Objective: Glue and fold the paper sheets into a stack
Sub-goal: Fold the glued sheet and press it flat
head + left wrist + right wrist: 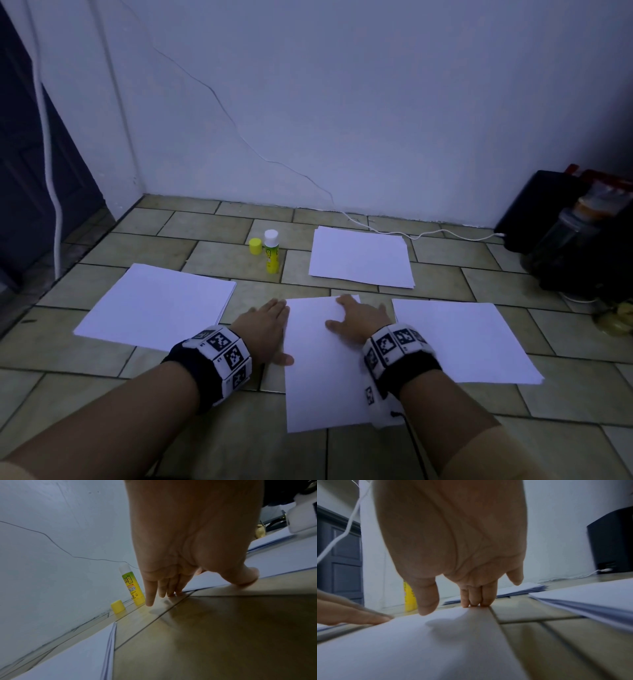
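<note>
A white paper sheet (322, 370) lies on the tiled floor straight in front of me. My left hand (270, 325) lies flat along its left edge, fingers straight (150, 599), thumb touching the sheet. My right hand (359, 322) rests flat on the sheet's far right corner, fingertips (476, 601) pressing the paper (419, 642) at its far edge. Three more paper stacks lie around: left (157, 305), far right (361, 257), near right (462, 342). An open yellow glue stick (271, 251) stands upright behind, with its yellow cap (255, 246) beside it.
A white wall (342, 102) rises close behind the papers, with a white cable (421, 234) running along its base to black objects (565, 222) at the right. A dark door (27, 154) stands at the left. The glue stick (132, 586) and cap (118, 606) sit just beyond my left fingers.
</note>
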Tool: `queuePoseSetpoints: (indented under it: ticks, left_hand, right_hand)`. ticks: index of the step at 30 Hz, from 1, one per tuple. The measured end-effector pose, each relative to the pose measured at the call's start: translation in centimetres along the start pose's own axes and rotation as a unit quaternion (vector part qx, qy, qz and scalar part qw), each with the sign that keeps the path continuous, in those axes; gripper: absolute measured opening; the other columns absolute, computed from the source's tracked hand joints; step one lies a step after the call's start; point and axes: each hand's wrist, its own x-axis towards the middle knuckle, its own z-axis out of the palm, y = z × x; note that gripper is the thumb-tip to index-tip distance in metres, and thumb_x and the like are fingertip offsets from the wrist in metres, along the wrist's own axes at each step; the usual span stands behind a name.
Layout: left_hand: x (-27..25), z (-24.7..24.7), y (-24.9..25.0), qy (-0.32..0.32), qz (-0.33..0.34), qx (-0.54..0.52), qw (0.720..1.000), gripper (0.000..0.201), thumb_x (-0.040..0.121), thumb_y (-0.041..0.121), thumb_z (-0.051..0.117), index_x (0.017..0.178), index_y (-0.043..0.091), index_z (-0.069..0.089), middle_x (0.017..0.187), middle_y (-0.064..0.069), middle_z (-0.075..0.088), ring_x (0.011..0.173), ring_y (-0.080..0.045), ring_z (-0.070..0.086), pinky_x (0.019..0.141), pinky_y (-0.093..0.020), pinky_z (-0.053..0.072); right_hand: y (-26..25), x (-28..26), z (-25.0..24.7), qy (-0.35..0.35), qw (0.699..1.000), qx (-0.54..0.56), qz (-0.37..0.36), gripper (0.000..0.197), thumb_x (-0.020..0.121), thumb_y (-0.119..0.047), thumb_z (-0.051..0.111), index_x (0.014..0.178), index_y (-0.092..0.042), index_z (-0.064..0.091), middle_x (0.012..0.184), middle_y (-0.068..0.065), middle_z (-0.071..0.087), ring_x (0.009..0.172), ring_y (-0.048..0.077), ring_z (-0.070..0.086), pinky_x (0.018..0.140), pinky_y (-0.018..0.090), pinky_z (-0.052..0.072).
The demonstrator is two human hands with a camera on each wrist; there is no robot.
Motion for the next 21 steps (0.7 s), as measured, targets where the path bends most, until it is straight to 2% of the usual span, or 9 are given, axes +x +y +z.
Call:
queuePoseSetpoints:
  ticks: [3,6,7,9,10,12,15,19,21]
  left_hand:
    - [-0.3,0.0,-0.3,0.000,0.014,0.009,1.000,0.106,0.085,0.063,0.055,0.153,0.003,0.000,0.162,-0.010,-0.003,0.149,-0.021,-0.001,0.120,-0.042,0.013]
    - [-0.7,-0.5,-0.6,-0.007,0.022,0.011,1.000,0.101,0.084,0.068,0.049,0.153,0.005,0.008,0.161,-0.009,0.006,0.148,-0.021,0.007,0.118,-0.043,0.016]
    - [-0.8,-0.8,-0.7,0.006,0.026,0.017,1.000,0.093,0.086,0.069,0.044,0.151,0.006,0.020,0.159,-0.010,0.018,0.145,-0.022,0.016,0.115,-0.042,0.023]
    - [-1.0,-1.5,-0.8,0.043,0.033,0.050,0.997,0.070,0.092,0.065,0.037,0.133,0.009,0.045,0.140,-0.009,0.045,0.130,-0.022,0.035,0.102,-0.037,0.035]
    - [-1.1,-1.9,-0.7,0.056,0.037,0.076,0.995,0.059,0.095,0.059,0.037,0.126,0.010,0.051,0.132,-0.007,0.051,0.123,-0.021,0.039,0.095,-0.034,0.037]
    - [-1.1,-2.2,-0.5,0.072,0.056,0.108,0.990,0.042,0.099,0.041,0.043,0.127,0.011,0.050,0.131,-0.006,0.051,0.122,-0.022,0.038,0.091,-0.032,0.038]
    - [-0.7,-1.6,-0.6,0.065,0.069,0.078,0.992,0.051,0.093,0.031,0.054,0.138,0.011,0.041,0.142,-0.005,0.041,0.128,-0.021,0.034,0.098,-0.034,0.041]
    - [-1.3,-1.5,-1.1,0.057,0.050,0.074,0.994,0.059,0.085,0.049,0.064,0.128,0.012,0.048,0.129,-0.005,0.049,0.119,-0.021,0.039,0.094,-0.033,0.040]
    - [-1.6,-1.2,-1.4,0.059,0.037,0.074,0.995,0.069,0.081,0.056,0.065,0.129,0.010,0.046,0.130,-0.006,0.047,0.121,-0.022,0.037,0.096,-0.033,0.039]
  right_hand:
    - [0.5,-0.2,-0.4,0.007,0.999,0.004,0.032,0.063,0.095,-0.047,0.042,0.149,-0.023,0.020,0.150,0.002,0.039,0.134,0.022,0.042,0.117,0.047,-0.009]
    - [-0.3,-0.1,-0.3,0.014,0.999,-0.018,0.040,0.069,0.092,-0.043,0.052,0.146,-0.013,0.023,0.148,0.005,0.040,0.130,0.023,0.046,0.118,0.046,0.004]
    - [-0.8,-0.1,-0.1,0.024,0.998,-0.030,0.041,0.067,0.092,-0.040,0.056,0.143,-0.010,0.026,0.145,0.007,0.042,0.129,0.025,0.045,0.116,0.045,0.014]
    - [-1.7,-0.2,0.5,0.064,0.996,-0.050,0.041,0.055,0.093,-0.031,0.056,0.137,-0.009,0.034,0.140,0.011,0.039,0.130,0.027,0.038,0.106,0.040,0.032]
    - [-2.2,-0.4,0.9,0.088,0.994,-0.056,0.040,0.047,0.095,-0.025,0.053,0.136,-0.011,0.036,0.138,0.012,0.036,0.130,0.027,0.034,0.100,0.038,0.037]
    - [-3.4,-0.6,1.7,0.100,0.994,-0.037,0.032,0.041,0.096,-0.012,0.042,0.136,-0.014,0.038,0.135,0.013,0.033,0.127,0.029,0.033,0.097,0.037,0.039]
    - [-5.4,-1.1,2.7,0.069,0.997,-0.020,0.015,0.039,0.094,-0.010,0.041,0.133,-0.013,0.040,0.135,0.015,0.032,0.126,0.031,0.033,0.097,0.038,0.039]
    - [-7.1,-1.7,3.8,0.057,0.997,-0.042,0.010,0.039,0.094,-0.014,0.045,0.132,-0.015,0.039,0.141,0.016,0.028,0.131,0.033,0.026,0.098,0.040,0.037]
    - [-7.7,-1.8,4.2,0.042,0.998,-0.043,0.002,0.045,0.094,-0.015,0.047,0.137,-0.018,0.034,0.148,0.017,0.021,0.136,0.034,0.019,0.102,0.043,0.033]
